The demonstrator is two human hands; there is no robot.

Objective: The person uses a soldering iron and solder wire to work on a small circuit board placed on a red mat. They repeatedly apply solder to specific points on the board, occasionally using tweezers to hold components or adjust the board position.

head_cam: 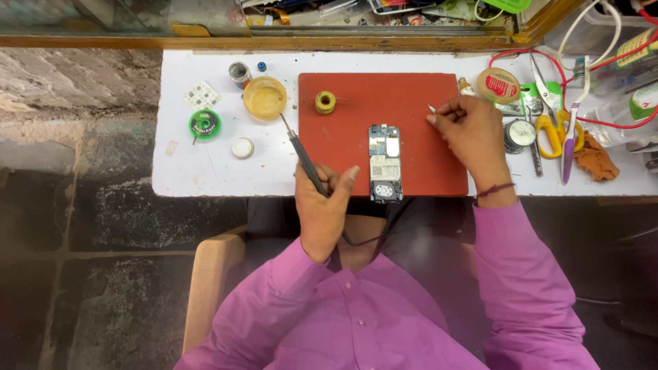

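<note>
**Op A:** From my remote seat, the left hand [322, 205] is closed around a soldering iron [305, 159], fingers wrapped on the handle. The tip points toward 11 o'clock and ends at the rim of the round amber flux tin [264, 97]; I cannot tell whether it touches. The iron's cord drops under the hand and is lost against the dark lap.

**Op B:** Noted. Right hand?

**Op A:** The right hand [469, 133] rests on the right edge of the red mat [343, 133], fingers pinched narrow on a small pale sliver [432, 108]. It is too small for me to say what it is.

**Op B:** And the board?

**Op A:** The opened phone board [384, 162] lies on the mat between the two hands, at about 5 o'clock from the mat's centre, its lower end at the mat's near edge. Neither hand touches it. I cannot make out its parts.

**Op B:** Surroundings?

**Op A:** A yellow solder spool [325, 102] sits on the mat at 11 o'clock from the board. Yellow-handled scissors [548, 127] lie at 3 o'clock from the right hand on the white table [205, 171], partly under other tools. The clutter at 12 o'clock is cut off by the frame.
</note>
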